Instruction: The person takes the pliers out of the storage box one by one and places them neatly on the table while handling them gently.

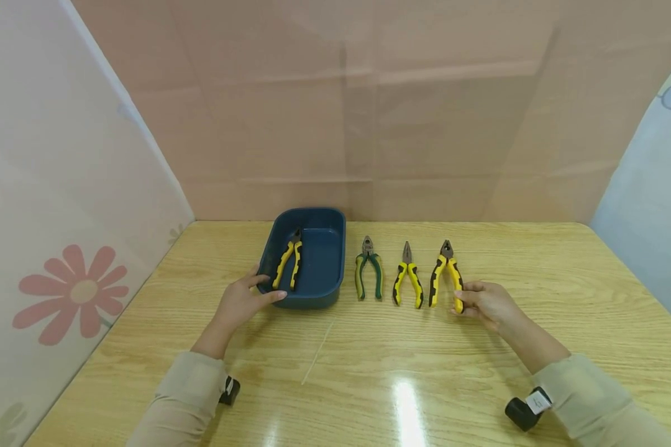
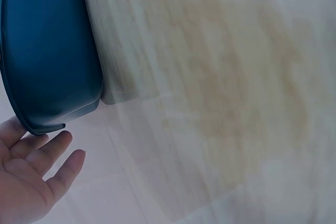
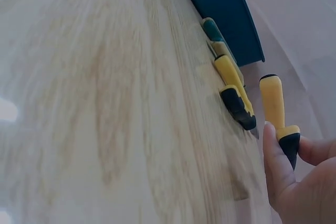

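Observation:
My right hand (image 1: 488, 305) pinches one handle of the yellow-and-black pliers (image 1: 436, 276) at the right end of a row. In the right wrist view, their handle (image 3: 272, 100) stands up from thumb and fingers, seemingly above the tabletop. To their left lie yellow-and-black needle-nose pliers (image 1: 406, 268) and green-handled pliers (image 1: 368, 264). A dark blue bin (image 1: 335, 288) holds another yellow-and-black pair of pliers (image 1: 289, 261), leaning with its head toward the back. My left hand (image 1: 245, 304) touches the bin's near left corner, its fingers fairly straight and spread in the left wrist view.
The wooden table (image 1: 358, 385) ends at a brown-covered back wall (image 1: 358, 124). Patterned panels (image 1: 78, 205) rise on both sides. A black wrist camera (image 1: 524, 413) sits on each sleeve.

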{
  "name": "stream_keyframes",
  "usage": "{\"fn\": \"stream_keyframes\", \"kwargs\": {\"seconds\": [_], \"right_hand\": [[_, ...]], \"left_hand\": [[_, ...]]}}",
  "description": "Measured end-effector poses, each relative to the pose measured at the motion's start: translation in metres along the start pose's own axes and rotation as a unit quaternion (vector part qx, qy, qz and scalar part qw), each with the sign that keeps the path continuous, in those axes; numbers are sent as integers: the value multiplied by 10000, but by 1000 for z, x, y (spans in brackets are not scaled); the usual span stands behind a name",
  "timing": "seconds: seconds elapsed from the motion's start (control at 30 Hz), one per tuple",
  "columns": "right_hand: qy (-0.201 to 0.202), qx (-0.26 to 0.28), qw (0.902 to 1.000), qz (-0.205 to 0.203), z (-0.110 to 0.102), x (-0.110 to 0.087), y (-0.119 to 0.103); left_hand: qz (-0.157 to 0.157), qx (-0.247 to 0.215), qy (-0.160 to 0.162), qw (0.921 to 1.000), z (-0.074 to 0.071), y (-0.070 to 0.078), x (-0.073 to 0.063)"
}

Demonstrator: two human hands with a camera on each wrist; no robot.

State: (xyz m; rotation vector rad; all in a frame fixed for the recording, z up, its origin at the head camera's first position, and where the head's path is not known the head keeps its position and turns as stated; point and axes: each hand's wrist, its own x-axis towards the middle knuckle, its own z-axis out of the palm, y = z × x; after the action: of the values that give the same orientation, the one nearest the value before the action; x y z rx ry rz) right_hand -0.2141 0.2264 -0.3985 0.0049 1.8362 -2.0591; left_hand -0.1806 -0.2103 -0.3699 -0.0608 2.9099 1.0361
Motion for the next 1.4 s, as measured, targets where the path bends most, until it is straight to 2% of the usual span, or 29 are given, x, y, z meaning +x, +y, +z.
{"fn": "stream_keyframes", "kwargs": {"seconds": [0.23, 1.13, 1.4], "right_hand": [[255, -588, 9977, 228, 6, -2, -9], [361, -937, 9941, 415, 1, 9, -9], [319, -1396, 9889, 402, -3, 11, -9]], "left_hand": [[32, 16, 11, 10000, 0, 0, 2], [-34, 89, 52, 9999, 1, 0, 2], [-43, 112, 25, 9999, 1, -1, 2]]}}
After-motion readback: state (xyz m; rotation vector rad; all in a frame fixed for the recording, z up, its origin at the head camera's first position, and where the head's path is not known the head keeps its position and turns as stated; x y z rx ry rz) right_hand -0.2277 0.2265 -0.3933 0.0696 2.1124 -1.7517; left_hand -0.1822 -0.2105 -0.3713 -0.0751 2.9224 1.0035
